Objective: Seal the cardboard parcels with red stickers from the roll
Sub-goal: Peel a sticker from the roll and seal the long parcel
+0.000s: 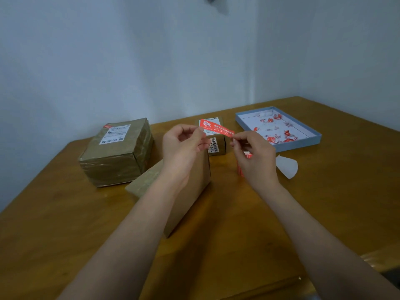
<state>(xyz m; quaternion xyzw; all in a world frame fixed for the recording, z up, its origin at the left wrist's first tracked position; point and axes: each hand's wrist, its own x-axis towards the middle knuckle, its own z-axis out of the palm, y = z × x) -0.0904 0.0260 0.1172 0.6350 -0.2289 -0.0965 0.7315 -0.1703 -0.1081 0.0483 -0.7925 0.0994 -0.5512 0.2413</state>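
Note:
A long red sticker (217,127) with white print is stretched in the air between both hands. My left hand (184,148) pinches its left end and my right hand (253,156) pinches its right end. Directly below my left forearm stands a plain brown cardboard parcel (190,191), partly hidden by the arm. The red sticker roll (241,167) stands on the table behind my right hand and is mostly hidden by it. A small labelled parcel (217,142) sits behind the sticker. A large taped parcel (118,152) lies at the left.
A shallow blue box lid (311,144) holding several crumpled red-and-white scraps lies at the back right. A white backing paper (287,165) lies right of my right hand. The wooden table (238,234) meets white walls behind; its right edge drops off at lower right.

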